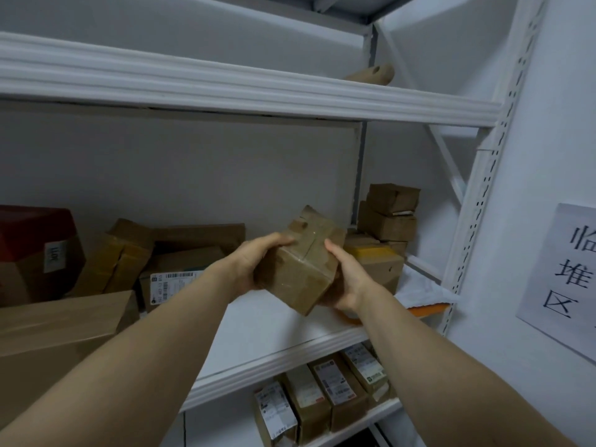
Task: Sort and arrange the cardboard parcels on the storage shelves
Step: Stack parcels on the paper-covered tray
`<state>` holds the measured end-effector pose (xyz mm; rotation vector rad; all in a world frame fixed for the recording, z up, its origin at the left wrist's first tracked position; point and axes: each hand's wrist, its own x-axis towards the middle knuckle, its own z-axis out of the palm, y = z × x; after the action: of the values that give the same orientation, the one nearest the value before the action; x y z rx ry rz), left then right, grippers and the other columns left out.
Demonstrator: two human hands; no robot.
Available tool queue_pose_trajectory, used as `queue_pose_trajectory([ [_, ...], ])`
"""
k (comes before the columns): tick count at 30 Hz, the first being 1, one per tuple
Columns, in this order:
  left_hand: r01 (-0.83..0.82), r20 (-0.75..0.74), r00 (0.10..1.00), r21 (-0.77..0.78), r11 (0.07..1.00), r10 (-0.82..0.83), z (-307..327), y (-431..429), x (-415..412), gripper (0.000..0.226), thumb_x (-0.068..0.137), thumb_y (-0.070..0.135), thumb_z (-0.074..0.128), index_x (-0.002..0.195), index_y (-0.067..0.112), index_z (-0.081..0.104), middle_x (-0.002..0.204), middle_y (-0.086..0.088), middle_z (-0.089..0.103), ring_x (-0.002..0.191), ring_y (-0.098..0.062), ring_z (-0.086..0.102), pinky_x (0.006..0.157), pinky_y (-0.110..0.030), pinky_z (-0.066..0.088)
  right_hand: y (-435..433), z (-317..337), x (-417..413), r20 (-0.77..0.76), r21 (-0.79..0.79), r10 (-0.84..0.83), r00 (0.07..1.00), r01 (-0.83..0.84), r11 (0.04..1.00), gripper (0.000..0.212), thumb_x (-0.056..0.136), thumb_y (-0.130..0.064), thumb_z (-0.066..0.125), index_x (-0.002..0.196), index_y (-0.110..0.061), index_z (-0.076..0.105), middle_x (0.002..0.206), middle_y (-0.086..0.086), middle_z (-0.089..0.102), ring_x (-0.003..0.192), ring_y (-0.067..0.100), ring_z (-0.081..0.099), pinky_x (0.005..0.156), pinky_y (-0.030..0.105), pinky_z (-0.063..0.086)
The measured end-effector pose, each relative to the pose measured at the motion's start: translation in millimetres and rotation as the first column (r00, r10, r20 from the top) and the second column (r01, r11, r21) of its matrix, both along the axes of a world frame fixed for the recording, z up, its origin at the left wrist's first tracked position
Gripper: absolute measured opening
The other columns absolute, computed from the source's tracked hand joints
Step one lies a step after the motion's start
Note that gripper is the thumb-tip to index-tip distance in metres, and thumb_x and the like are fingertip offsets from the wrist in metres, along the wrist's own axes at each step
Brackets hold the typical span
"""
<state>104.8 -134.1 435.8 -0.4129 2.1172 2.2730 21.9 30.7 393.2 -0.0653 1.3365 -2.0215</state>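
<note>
A small, roughly cube-shaped cardboard parcel [303,266] is held in the air, tilted corner-down, just above the bare white board of the middle shelf [274,330]. It is plain brown and wrapped in glossy clear tape, with a seam running across its upper face. No label shows on the faces in view. The left hand [254,262] curls round its left side and the right hand [348,279] round its right side and underside, so each grip is clamped on the parcel.

On the same shelf behind it:
- one red-topped box [32,237] at far left, with a small white label
- one large brown carton [58,333] at the front left
- one leaning taped parcel [119,256]
- one long flat box [200,235] at the back
- one barcode-labelled box [174,282], its print too small to read
- one yellow-taped box [374,262]
- two stacked small boxes [387,214] in the right rear corner, perhaps with another low box under them, though shadow hides it
- one white mailer bag [422,295] with an orange edge at the right end

On the lower shelf [371,417] stand four upright parcels [322,391] in a row. Each has a white printed label that cannot be read.

The upper shelf [225,88] carries one tan object [371,74].

A paper sign [567,279] on the right wall reads downward 临, 堆, 区 and is cut off by the frame's edge.
</note>
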Motion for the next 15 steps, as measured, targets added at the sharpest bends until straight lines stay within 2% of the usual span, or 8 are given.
queue_pose_trajectory([
  [4, 0.172, 0.111, 0.980, -0.082, 0.982, -0.162, 4, -1, 8, 0.058, 0.061, 0.037, 0.073, 0.113, 0.015, 0.061, 0.107, -0.010, 0.067, 0.094, -0.025, 0.063, 0.071, -0.032, 0.050, 7, 0, 1, -0.097, -0.024, -0.006, 0.995, 0.004, 1.000, 0.071, 0.066, -0.051, 0.076, 0.126, -0.017, 0.061, 0.115, 0.014, 0.070, 0.111, 0.034, 0.062, 0.095, 0.049, 0.048],
  [6, 0.160, 0.106, 0.983, -0.111, 0.981, -0.148, 6, 5, 9, 0.062, 0.059, 0.034, 0.077, 0.115, 0.011, 0.061, 0.107, -0.011, 0.068, 0.096, -0.026, 0.064, 0.073, -0.033, 0.052, 12, -1, 3, -0.133, -0.067, -0.034, 0.991, 0.026, 0.997, 0.068, 0.067, -0.046, 0.075, 0.126, -0.015, 0.061, 0.115, 0.013, 0.070, 0.111, 0.034, 0.063, 0.096, 0.050, 0.048],
  [9, 0.058, 0.000, 0.998, -0.147, 0.987, -0.058, 6, 16, 1, 0.082, 0.041, 0.030, 0.084, 0.116, 0.005, 0.061, 0.104, -0.013, 0.071, 0.098, -0.029, 0.067, 0.087, -0.040, 0.055, 24, 2, 6, -0.146, -0.129, -0.108, 0.983, 0.089, 0.988, 0.059, 0.074, -0.039, 0.074, 0.125, -0.013, 0.060, 0.116, 0.013, 0.069, 0.111, 0.033, 0.063, 0.097, 0.050, 0.047],
  [11, 0.033, -0.073, 0.996, -0.250, 0.968, -0.053, 7, 25, -2, 0.078, 0.045, 0.029, 0.085, 0.115, 0.009, 0.060, 0.104, -0.009, 0.071, 0.097, -0.027, 0.068, 0.091, -0.040, 0.054, 35, 7, 7, -0.161, -0.106, -0.152, 0.975, 0.136, 0.985, 0.051, 0.074, -0.036, 0.075, 0.118, -0.014, 0.062, 0.113, 0.011, 0.070, 0.108, 0.031, 0.063, 0.094, 0.048, 0.049],
  [13, 0.011, -0.141, 0.988, -0.344, 0.939, -0.063, 9, 40, -6, 0.066, 0.056, 0.024, 0.086, 0.114, 0.014, 0.058, 0.103, -0.002, 0.068, 0.094, -0.020, 0.065, 0.086, -0.034, 0.055, 48, 10, 4, -0.201, -0.081, -0.222, 0.954, 0.210, 0.974, 0.045, 0.070, -0.035, 0.078, 0.108, -0.018, 0.063, 0.111, 0.008, 0.069, 0.107, 0.028, 0.062, 0.092, 0.046, 0.050],
  [15, 0.009, -0.202, 0.975, -0.371, 0.929, -0.090, 12, 60, -11, 0.065, 0.063, 0.017, 0.086, 0.119, 0.018, 0.053, 0.103, 0.004, 0.063, 0.091, -0.012, 0.062, 0.076, -0.025, 0.052, 64, 12, 2, -0.250, -0.083, -0.288, 0.925, 0.276, 0.958, 0.034, 0.074, -0.035, 0.077, 0.103, -0.023, 0.062, 0.109, 0.004, 0.068, 0.106, 0.024, 0.061, 0.095, 0.045, 0.049],
])
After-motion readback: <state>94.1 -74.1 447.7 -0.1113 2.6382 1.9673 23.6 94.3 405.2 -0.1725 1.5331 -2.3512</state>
